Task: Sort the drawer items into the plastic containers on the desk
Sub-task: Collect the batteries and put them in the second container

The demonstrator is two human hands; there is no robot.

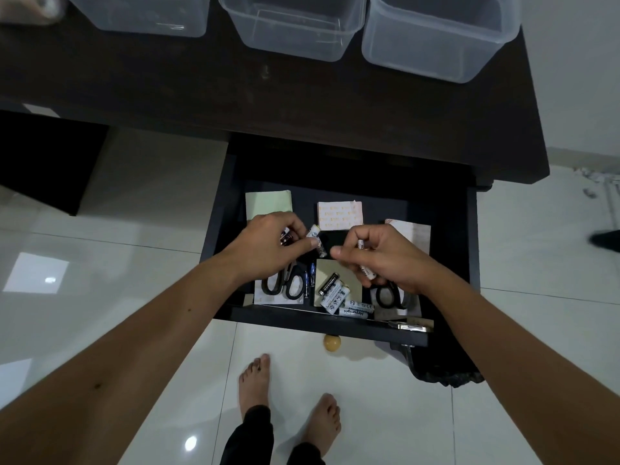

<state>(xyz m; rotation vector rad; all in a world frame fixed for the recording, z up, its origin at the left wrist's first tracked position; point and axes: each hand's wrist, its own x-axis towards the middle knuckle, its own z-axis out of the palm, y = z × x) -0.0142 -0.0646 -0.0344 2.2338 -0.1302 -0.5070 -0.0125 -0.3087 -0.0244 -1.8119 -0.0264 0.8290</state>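
Note:
The black drawer point(449, 209) is pulled out below the dark desk point(201, 95). My left hand point(268, 243) is inside it, fingers closed on several batteries point(317, 239). My right hand point(389, 256) is beside it, closed on white batteries point(366, 270). More loose batteries point(335, 292) lie on a pale pad at the drawer's front. Black-handled scissors point(285, 283) lie under my left wrist and a second pair point(389, 295) under my right hand. Three clear plastic containers stand on the desk: left point(151, 15), middle point(295, 31), right point(436, 38).
Paper pads lie in the drawer: green point(268, 204), patterned point(340, 214) and pale point(412, 234). A round knob point(331, 344) sticks out of the drawer front. My bare feet point(285, 404) stand on glossy white tiles. A dark object point(446, 370) lies on the floor at the right.

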